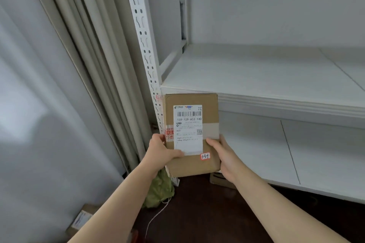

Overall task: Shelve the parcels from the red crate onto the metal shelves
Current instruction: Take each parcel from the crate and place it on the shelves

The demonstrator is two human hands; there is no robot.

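A brown cardboard parcel with a white shipping label and a small red-edged sticker reading 331 is held upright in front of the white metal shelves. My left hand grips its lower left edge, thumb across the label. My right hand grips its lower right edge. The parcel hangs just below the front lip of the upper shelf board, near the left upright post. The red crate is out of view.
A lower shelf board lies to the right. Beige curtains hang left of the post. On the dark floor are a green bag, a white cord and another parcel at bottom left. A small box sits under the lower shelf.
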